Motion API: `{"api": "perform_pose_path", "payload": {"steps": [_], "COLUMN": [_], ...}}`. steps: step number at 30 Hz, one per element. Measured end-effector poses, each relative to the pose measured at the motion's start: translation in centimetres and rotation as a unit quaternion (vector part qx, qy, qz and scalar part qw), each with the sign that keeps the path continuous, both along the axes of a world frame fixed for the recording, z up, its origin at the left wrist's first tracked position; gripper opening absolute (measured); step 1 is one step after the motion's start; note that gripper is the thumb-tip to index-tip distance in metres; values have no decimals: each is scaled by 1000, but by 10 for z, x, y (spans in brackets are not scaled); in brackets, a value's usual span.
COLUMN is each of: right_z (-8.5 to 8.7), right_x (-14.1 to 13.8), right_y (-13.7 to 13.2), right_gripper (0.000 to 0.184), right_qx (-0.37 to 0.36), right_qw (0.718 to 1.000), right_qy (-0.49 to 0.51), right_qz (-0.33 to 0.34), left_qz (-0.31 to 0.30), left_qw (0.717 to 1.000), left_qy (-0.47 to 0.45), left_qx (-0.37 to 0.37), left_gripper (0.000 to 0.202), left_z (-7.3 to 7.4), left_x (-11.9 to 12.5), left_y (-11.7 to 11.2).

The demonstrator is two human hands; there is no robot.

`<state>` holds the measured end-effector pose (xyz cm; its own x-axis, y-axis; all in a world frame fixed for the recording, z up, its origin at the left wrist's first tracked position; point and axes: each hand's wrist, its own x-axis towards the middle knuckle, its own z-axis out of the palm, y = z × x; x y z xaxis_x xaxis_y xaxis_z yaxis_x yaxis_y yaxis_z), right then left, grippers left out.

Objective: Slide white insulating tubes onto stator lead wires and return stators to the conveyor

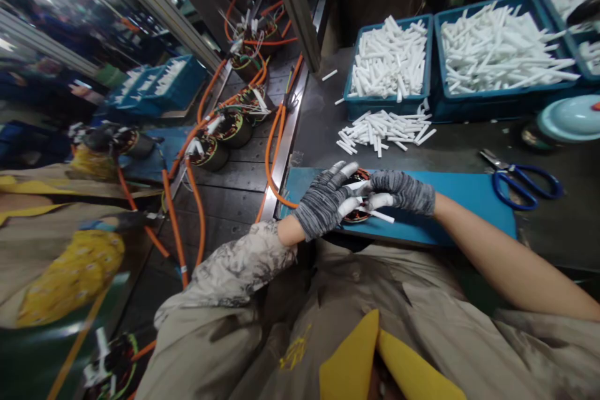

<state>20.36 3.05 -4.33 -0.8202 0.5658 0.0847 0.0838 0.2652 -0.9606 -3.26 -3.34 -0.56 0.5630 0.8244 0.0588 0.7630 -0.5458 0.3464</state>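
Observation:
A round wire-wound part, apparently a motor stator, sits on the blue mat with reddish copper windings showing between my hands. My left hand, in a grey knit glove with white fingertips, rests around its left side, fingers along the far rim and thumb at the front. From the right, my right hand, gloved the same way, pinches at a thin white sleeve over the windings. Another white sleeve sticks out below its fingertips. The exact contact is partly hidden by the fingers.
Loose white sleeves lie in a pile beyond the stator, before blue bins full of them. Blue-handled scissors and a light-blue lidded container are at right. Left, orange cables run among wound stators; a co-worker's yellow sleeve is nearby.

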Motion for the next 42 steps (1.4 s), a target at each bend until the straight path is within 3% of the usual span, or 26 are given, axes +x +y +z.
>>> {"api": "perform_pose_path", "payload": {"steps": [3, 5, 9, 12, 16, 20, 23, 26, 28, 30, 33, 37, 40, 42], "right_z": [0, -1, 0, 4, 7, 6, 5, 6, 5, 2, -7, -16, -15, -12], "right_x": [-2, -5, -12, -16, -18, -18, -20, -23, -21, -14, 3, 18, 24, 32], "right_y": [1, -1, -11, -18, -20, -17, -15, -17, -20, -21, -19, -14, -20, -30], "right_gripper": [32, 32, 32, 27, 26, 27, 30, 36, 37, 35, 30, 31, 36, 38], "right_qx": [9, -8, -77, -134, -145, -88, -5, 134, 218, 243, 155, -23, -49, -49], "right_qw": [999, 998, 994, 986, 983, 992, 999, 989, 971, 965, 985, 990, 986, 982], "right_qy": [35, 60, 75, 83, 94, 76, 34, -32, -71, -64, 22, 77, 65, 41], "right_qz": [27, 23, -6, -50, -58, -50, -40, -57, -72, -68, -78, -118, -146, -180], "left_qz": [-15, -9, 8, 40, 80, 81, 45, 8, -7, -15, -9, -2, -5, 9], "left_qw": [994, 975, 877, 845, 865, 904, 926, 947, 971, 989, 994, 994, 998, 999], "left_qy": [-83, -176, -341, -383, -364, -286, -238, -217, -150, -47, 71, 102, 63, 23], "left_qx": [-69, -137, -337, -371, -336, -309, -289, -238, -187, -136, -77, -36, -25, -20], "left_gripper": [37, 48, 72, 71, 66, 70, 68, 63, 55, 47, 44, 45, 50, 57], "left_z": [9, 14, 14, 9, 4, 1, -1, 0, 4, 11, 18, 18, 17, 19], "left_x": [-15, -21, -14, -6, -5, -10, -14, -18, -18, -13, 5, 43, 51, 36], "left_y": [7, 9, 5, -2, -3, 0, 3, 6, 7, 7, 6, 8, 12, 13]}}
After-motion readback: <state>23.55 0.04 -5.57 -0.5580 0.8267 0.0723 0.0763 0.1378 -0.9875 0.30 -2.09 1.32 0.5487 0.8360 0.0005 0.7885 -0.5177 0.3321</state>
